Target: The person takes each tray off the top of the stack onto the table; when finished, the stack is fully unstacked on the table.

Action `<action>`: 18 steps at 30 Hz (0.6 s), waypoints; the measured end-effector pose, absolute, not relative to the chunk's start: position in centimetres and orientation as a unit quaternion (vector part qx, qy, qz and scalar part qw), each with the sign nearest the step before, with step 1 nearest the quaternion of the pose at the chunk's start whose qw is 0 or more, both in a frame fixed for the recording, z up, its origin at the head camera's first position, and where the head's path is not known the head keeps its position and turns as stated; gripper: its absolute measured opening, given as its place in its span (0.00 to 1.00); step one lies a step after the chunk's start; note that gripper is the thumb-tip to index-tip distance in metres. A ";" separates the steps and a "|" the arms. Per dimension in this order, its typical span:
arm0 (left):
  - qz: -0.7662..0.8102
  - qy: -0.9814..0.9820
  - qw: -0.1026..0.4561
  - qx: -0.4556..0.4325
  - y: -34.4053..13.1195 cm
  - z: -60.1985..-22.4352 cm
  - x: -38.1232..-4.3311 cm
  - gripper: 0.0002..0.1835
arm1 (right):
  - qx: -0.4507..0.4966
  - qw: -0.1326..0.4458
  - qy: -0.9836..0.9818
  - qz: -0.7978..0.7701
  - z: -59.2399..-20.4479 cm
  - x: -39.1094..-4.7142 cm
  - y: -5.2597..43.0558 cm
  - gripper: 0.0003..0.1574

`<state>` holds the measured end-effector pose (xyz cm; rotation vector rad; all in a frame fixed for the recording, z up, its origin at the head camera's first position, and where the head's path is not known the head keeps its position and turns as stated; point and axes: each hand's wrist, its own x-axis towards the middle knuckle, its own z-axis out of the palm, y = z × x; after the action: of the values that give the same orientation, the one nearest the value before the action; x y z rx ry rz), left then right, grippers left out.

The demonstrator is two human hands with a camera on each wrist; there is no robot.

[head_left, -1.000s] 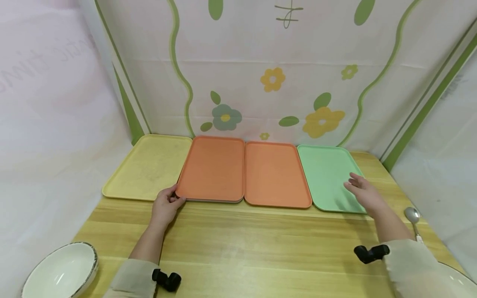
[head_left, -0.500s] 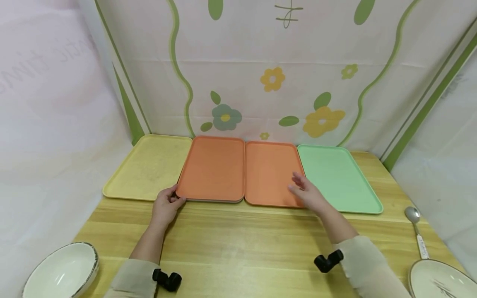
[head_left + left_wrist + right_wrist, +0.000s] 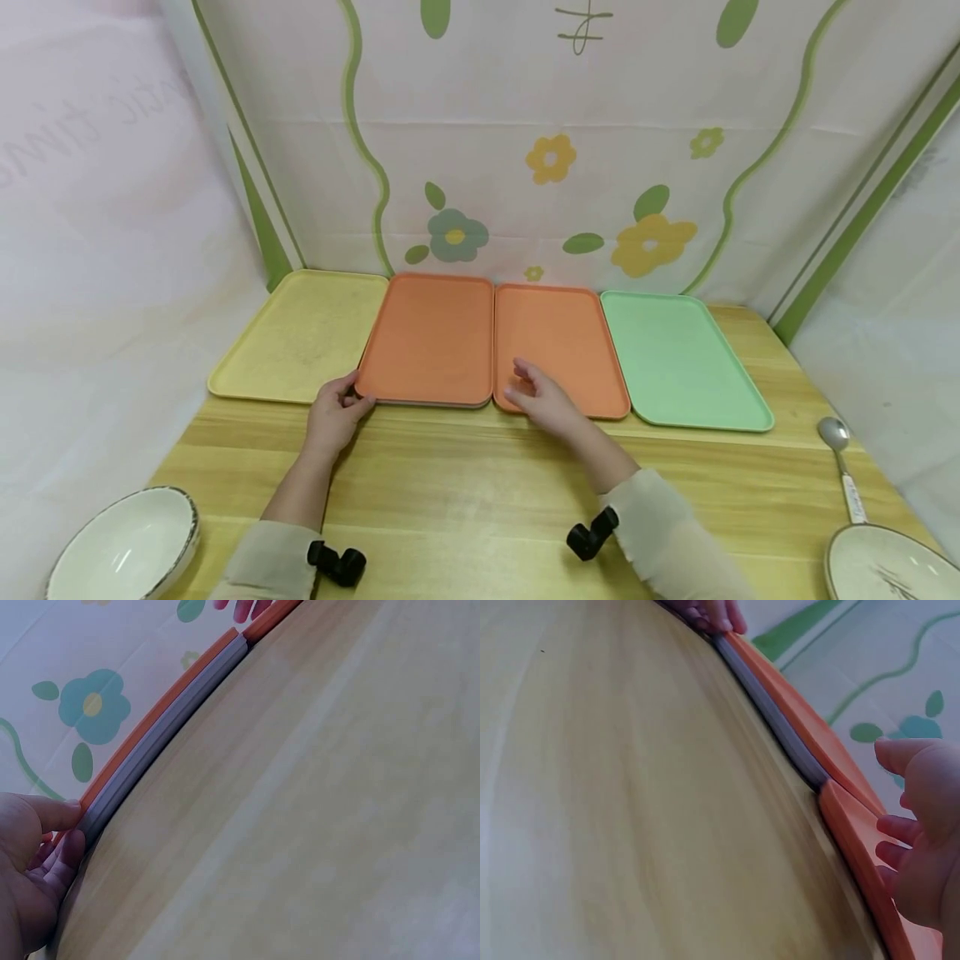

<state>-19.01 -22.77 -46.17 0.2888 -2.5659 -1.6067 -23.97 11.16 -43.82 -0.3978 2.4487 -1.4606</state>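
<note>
Four flat trays stand side by side, and the left orange tray (image 3: 427, 337) has a grey tray (image 3: 169, 724) beneath it. My left hand (image 3: 332, 419) pinches the front-left corner of this stack. In the left wrist view its thumb touches the orange rim, and a finger lies by the grey edge. My right hand (image 3: 549, 404) hovers over the front of the other orange tray (image 3: 566, 333), fingers loosely bent and holding nothing. In the right wrist view the right thumb and fingers (image 3: 898, 827) are spread apart beside that tray's edge.
A yellow tray (image 3: 300, 333) lies at the left, a green tray (image 3: 682, 358) at the right. A white bowl (image 3: 123, 546) stands front left. A spoon (image 3: 843, 467) lies at the right by a patterned plate or bowl (image 3: 892, 567). A printed cloth (image 3: 495, 100) hangs behind.
My right hand has moved left, from over the green tray across to the right orange tray, close to the left one. The left hand has stayed at the corner of the stack.
</note>
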 end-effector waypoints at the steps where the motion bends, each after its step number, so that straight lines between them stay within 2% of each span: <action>1: -0.528 -0.842 0.050 0.094 -22.8 -46.2 -19.0 0.34 | -0.137 0.130 0.846 -0.498 -43.9 -23.9 10.7 0.44; 11: -0.540 -0.835 0.051 0.095 -22.8 -46.2 -19.0 0.34 | -0.162 0.101 0.906 -0.377 -44.4 -23.8 8.4 0.51; 18: -0.536 -0.838 0.049 0.093 -22.8 -46.2 -19.0 0.34 | -0.154 0.084 0.932 -0.318 -44.5 -23.7 7.5 0.49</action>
<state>-18.98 -22.75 -46.23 0.2828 -2.5524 -1.6325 -23.72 7.52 -44.54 -0.4583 2.7794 -0.9495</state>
